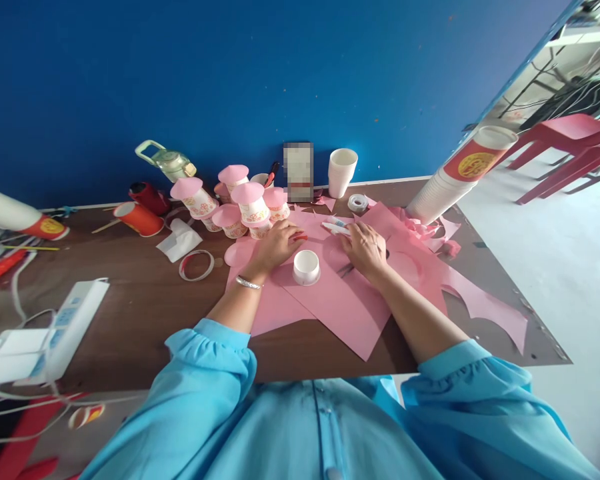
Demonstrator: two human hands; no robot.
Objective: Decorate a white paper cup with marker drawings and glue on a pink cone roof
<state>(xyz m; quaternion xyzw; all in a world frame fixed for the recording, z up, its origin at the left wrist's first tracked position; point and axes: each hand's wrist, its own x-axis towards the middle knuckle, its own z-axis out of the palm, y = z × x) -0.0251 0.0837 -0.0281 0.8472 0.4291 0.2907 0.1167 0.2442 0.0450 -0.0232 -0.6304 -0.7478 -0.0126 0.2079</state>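
My left hand (pixel 279 245) is closed, its fingertips at a small orange-red piece (pixel 301 237), perhaps a cap. In my right hand (pixel 366 249) is a white tube (pixel 336 228) with blue print, its tip pointing left. Between and in front of my hands stands a short white paper cup (pixel 307 267), open side up, on pink paper (pixel 340 313). Dark scissors (pixel 348 269) lie partly under my right hand. Left of my left hand are several stacked printed cups (pixel 254 210) with pink cone tops.
A tall stack of cups (pixel 443 175) leans at the right, near pink scraps (pixel 495 303). White cups (pixel 342 172), a tape roll (pixel 357 203) and a phone-like object (pixel 299 172) are at the back. Leftward lie a tape ring (pixel 197 265), an orange cup (pixel 139 219) and a power strip (pixel 75 327).
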